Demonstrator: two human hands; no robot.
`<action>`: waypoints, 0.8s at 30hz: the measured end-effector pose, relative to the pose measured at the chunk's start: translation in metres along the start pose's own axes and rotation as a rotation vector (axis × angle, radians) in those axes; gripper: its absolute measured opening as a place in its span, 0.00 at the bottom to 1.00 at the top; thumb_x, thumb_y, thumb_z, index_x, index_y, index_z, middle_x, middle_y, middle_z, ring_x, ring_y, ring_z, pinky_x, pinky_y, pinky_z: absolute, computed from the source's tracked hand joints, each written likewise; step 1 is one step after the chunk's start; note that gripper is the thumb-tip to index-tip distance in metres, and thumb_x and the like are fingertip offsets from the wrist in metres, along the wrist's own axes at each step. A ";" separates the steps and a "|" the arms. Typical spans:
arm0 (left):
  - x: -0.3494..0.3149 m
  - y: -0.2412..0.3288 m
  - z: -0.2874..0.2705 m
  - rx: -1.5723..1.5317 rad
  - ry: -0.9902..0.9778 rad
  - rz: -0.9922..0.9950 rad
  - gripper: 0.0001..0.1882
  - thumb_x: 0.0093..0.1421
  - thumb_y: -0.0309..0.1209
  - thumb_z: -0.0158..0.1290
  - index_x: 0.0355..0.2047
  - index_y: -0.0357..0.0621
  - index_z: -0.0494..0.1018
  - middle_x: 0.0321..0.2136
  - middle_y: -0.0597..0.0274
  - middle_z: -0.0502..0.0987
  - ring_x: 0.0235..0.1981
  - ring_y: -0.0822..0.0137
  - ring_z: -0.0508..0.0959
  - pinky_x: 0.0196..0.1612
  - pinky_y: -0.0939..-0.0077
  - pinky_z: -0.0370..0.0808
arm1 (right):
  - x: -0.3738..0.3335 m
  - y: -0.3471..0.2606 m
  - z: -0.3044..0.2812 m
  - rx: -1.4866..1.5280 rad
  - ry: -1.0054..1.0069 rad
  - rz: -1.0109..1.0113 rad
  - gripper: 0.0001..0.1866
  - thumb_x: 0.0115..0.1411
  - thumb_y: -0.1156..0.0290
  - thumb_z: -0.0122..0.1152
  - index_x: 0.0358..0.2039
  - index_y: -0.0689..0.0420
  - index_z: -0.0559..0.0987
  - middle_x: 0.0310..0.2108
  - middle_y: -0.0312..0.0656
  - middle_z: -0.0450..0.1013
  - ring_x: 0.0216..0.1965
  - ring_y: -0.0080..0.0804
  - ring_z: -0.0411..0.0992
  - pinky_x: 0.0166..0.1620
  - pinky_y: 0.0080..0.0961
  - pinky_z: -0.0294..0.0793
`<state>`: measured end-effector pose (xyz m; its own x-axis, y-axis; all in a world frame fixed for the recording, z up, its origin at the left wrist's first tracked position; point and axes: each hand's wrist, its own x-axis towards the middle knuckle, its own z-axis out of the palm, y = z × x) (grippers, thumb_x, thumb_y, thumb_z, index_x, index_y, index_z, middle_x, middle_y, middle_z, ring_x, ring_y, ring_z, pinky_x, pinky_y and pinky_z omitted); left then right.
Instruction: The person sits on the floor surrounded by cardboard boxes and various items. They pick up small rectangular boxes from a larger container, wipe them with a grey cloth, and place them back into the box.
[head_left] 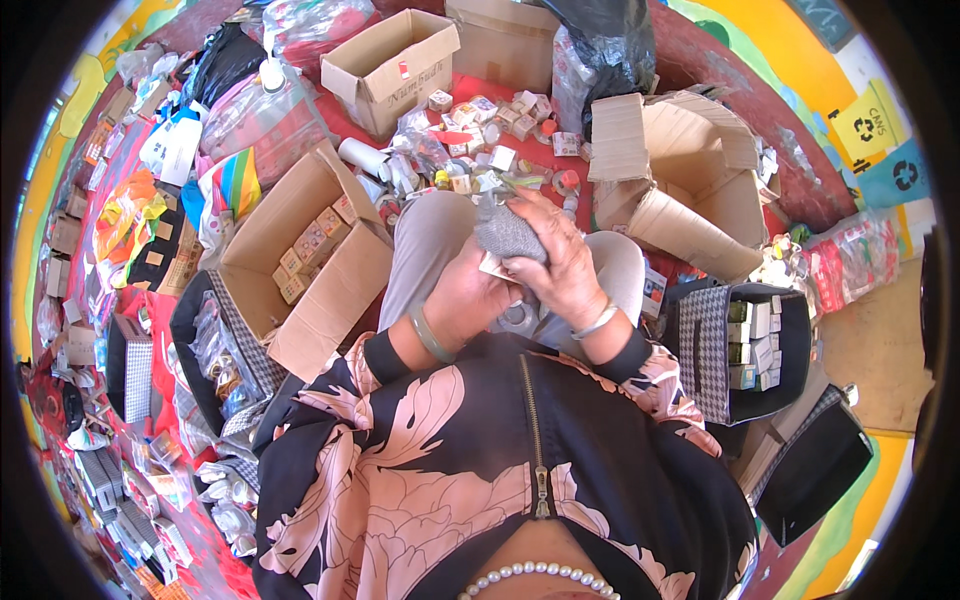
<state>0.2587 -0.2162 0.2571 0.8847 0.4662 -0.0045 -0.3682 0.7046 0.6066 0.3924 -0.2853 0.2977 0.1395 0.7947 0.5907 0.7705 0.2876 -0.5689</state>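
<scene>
Both my hands meet above my lap, between my knees. My right hand (553,245) is wrapped over a crumpled grey cloth (507,234). Closed just below it, my left hand (470,297) grips a small pale, flat-edged thing (494,267), mostly covered by fingers, so its kind does not show. The cloth presses against or close to this pale thing. Under the hands, a clear rounded object (517,318) shows partly at my lap; I cannot make out what it is.
Small boxes and jars (503,158) lie heaped on the red floor ahead. An open carton (300,215) at left holds several small boxes. Another open carton (690,165) stands at right, above a checked fabric bin (703,350) with small boxes. A tall carton (385,85) stands behind the heap.
</scene>
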 end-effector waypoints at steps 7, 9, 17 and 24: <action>-0.004 0.005 -0.002 -0.203 0.083 -0.319 0.21 0.66 0.45 0.36 0.51 0.45 0.63 0.44 0.64 0.72 0.47 0.68 0.71 0.48 0.67 0.71 | -0.009 -0.002 0.006 0.159 0.185 0.538 0.17 0.55 0.64 0.61 0.44 0.57 0.72 0.30 0.47 0.74 0.33 0.39 0.75 0.38 0.25 0.72; -0.004 0.005 0.000 -0.199 0.077 -0.327 0.22 0.66 0.46 0.35 0.52 0.45 0.62 0.46 0.64 0.71 0.47 0.69 0.72 0.49 0.67 0.71 | -0.004 0.014 0.005 0.220 0.354 0.488 0.11 0.59 0.65 0.56 0.39 0.57 0.75 0.28 0.38 0.75 0.32 0.24 0.73 0.37 0.22 0.71; -0.006 0.022 0.001 -0.029 0.017 0.039 0.25 0.61 0.38 0.49 0.55 0.40 0.59 0.46 0.56 0.71 0.47 0.65 0.73 0.49 0.69 0.71 | 0.015 0.016 -0.039 1.184 0.605 0.863 0.21 0.65 0.57 0.44 0.50 0.59 0.70 0.46 0.41 0.71 0.46 0.32 0.69 0.51 0.25 0.67; -0.006 0.009 -0.009 0.487 -0.005 0.228 0.27 0.55 0.27 0.56 0.53 0.36 0.59 0.45 0.59 0.69 0.45 0.68 0.71 0.47 0.76 0.69 | 0.002 -0.005 0.004 0.497 0.137 0.334 0.16 0.64 0.64 0.47 0.47 0.61 0.72 0.44 0.39 0.71 0.45 0.26 0.68 0.50 0.22 0.65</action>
<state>0.2476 -0.2078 0.2553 0.7999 0.5745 0.1735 -0.3766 0.2555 0.8905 0.3862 -0.2827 0.2997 0.4280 0.8184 0.3836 0.2936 0.2755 -0.9154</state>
